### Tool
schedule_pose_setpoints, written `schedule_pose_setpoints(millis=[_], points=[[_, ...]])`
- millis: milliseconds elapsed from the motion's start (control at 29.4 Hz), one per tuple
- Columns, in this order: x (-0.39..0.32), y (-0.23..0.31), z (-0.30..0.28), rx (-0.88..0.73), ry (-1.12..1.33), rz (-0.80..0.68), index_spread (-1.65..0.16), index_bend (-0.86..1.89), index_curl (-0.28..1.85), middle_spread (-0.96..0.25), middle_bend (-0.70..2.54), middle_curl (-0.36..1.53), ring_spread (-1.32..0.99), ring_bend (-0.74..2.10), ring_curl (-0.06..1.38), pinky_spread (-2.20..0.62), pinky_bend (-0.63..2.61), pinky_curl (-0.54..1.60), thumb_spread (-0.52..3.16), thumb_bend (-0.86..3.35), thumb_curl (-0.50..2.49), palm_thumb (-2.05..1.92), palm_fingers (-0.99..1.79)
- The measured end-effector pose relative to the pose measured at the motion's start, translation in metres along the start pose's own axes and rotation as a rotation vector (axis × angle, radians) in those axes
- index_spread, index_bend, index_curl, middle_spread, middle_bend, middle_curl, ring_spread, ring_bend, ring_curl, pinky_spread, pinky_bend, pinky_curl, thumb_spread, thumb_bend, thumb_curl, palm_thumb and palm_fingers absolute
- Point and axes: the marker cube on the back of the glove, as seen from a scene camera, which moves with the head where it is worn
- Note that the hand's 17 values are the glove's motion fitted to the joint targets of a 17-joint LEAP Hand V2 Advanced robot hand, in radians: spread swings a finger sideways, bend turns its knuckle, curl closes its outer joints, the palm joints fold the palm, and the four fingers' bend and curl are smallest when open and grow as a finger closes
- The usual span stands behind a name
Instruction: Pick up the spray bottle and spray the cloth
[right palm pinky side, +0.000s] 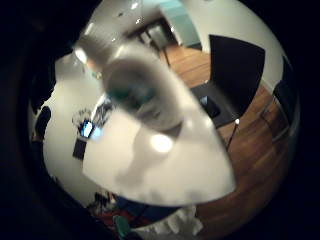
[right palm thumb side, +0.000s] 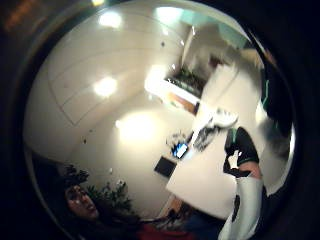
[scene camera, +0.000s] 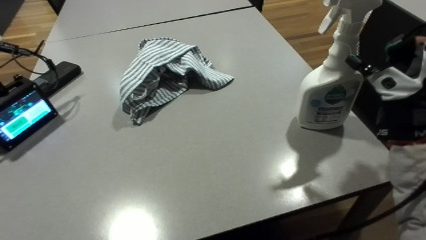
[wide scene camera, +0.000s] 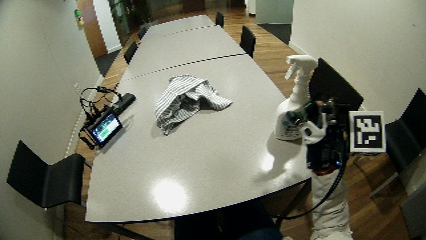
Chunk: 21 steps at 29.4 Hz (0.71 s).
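A white spray bottle (scene camera: 329, 97) with a white trigger head stands upright near the right edge of the grey table (scene camera: 200, 165). My gloved right hand (scene camera: 399, 75) is just beside it, off the table's edge, fingers spread toward the bottle's neck and not closed round it. In the wide outside view the hand (wide scene camera: 319, 125) sits level with the lower half of the bottle (wide scene camera: 291, 112). The bottle (right palm pinky side: 140, 92) fills much of the little finger side palm view. A crumpled green-and-white striped cloth (scene camera: 163, 75) lies further left, mid-table, well apart from the bottle.
A small lit screen (scene camera: 23, 117) and a black power strip (scene camera: 56, 75) with cables sit at the table's left edge. Black chairs stand behind the hand (wide scene camera: 336, 87) and at the near left corner (wide scene camera: 46, 180). Wooden floor lies beyond the right edge.
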Motion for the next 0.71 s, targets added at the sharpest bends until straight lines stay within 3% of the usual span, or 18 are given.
schedule_pose_setpoints(millis=[102, 170, 272, 476, 578, 714], points=[[0.050, -0.039, -0.032, 0.094, 0.003, -0.046, -0.23, 0.40, 0.46, -0.14, 0.69, 0.44, -0.18, 0.73, 0.43, -0.17, 0.38, 0.33, 0.73, 0.22, 0.47, 0.90, 0.78], [0.065, -0.058, -0.032, -0.002, -0.049, -0.020, -0.24, 0.39, 0.48, -0.12, 0.67, 0.45, -0.16, 0.63, 0.42, -0.13, 0.27, 0.30, 0.76, 0.19, 0.46, 0.89, 0.53], [0.076, -0.072, -0.017, -0.221, -0.121, 0.027, -0.24, 0.35, 0.48, -0.11, 0.71, 0.46, -0.15, 0.59, 0.42, -0.06, 0.18, 0.29, 0.77, 0.16, 0.47, 0.90, 0.49], [0.096, -0.069, -0.003, -0.459, -0.248, 0.011, -0.25, 0.37, 0.45, -0.11, 0.64, 0.43, -0.13, 0.55, 0.36, -0.01, 0.17, 0.22, 0.70, 0.12, 0.50, 0.97, 0.82], [0.092, -0.066, -0.005, -0.466, -0.312, -0.010, -0.25, 0.31, 0.42, -0.12, 0.56, 0.42, -0.15, 0.51, 0.34, -0.14, 0.37, 0.27, 0.59, 0.11, 0.52, 1.03, 1.14], [0.076, -0.060, -0.010, -0.384, -0.298, -0.017, -0.25, 0.32, 0.47, -0.14, 0.57, 0.44, -0.16, 0.54, 0.39, -0.20, 0.36, 0.32, 0.50, 0.08, 0.55, 1.05, 1.21]])
